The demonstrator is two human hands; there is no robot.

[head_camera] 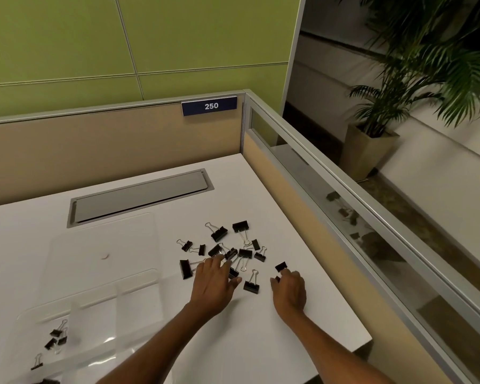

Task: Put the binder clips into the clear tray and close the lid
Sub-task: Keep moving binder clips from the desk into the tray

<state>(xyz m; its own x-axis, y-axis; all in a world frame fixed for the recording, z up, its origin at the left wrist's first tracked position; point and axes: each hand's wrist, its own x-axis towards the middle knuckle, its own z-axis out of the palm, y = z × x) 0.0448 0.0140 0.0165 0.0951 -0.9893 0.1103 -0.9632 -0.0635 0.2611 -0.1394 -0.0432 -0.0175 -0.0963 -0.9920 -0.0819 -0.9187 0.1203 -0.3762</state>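
left hand spread flat over the binder clips, right hand pinching one clip; light, rigid, best gripped by the black body.

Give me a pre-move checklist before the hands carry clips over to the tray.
1. Tray lid open: ok. The lid lies flat behind the tray.
2. Tray reachable: ok. It sits left of both hands on the desk, nothing between.
3. Right hand grip on a clip: ok. Fingers are closed on a clip.
4. Left hand grip on a clip: cannot tell. Fingers rest on the pile, no closed hold visible.
5. Clips already in tray: ok. A few lie in its near left part.
6. Loose clips left: not ok. Many remain on the desk.
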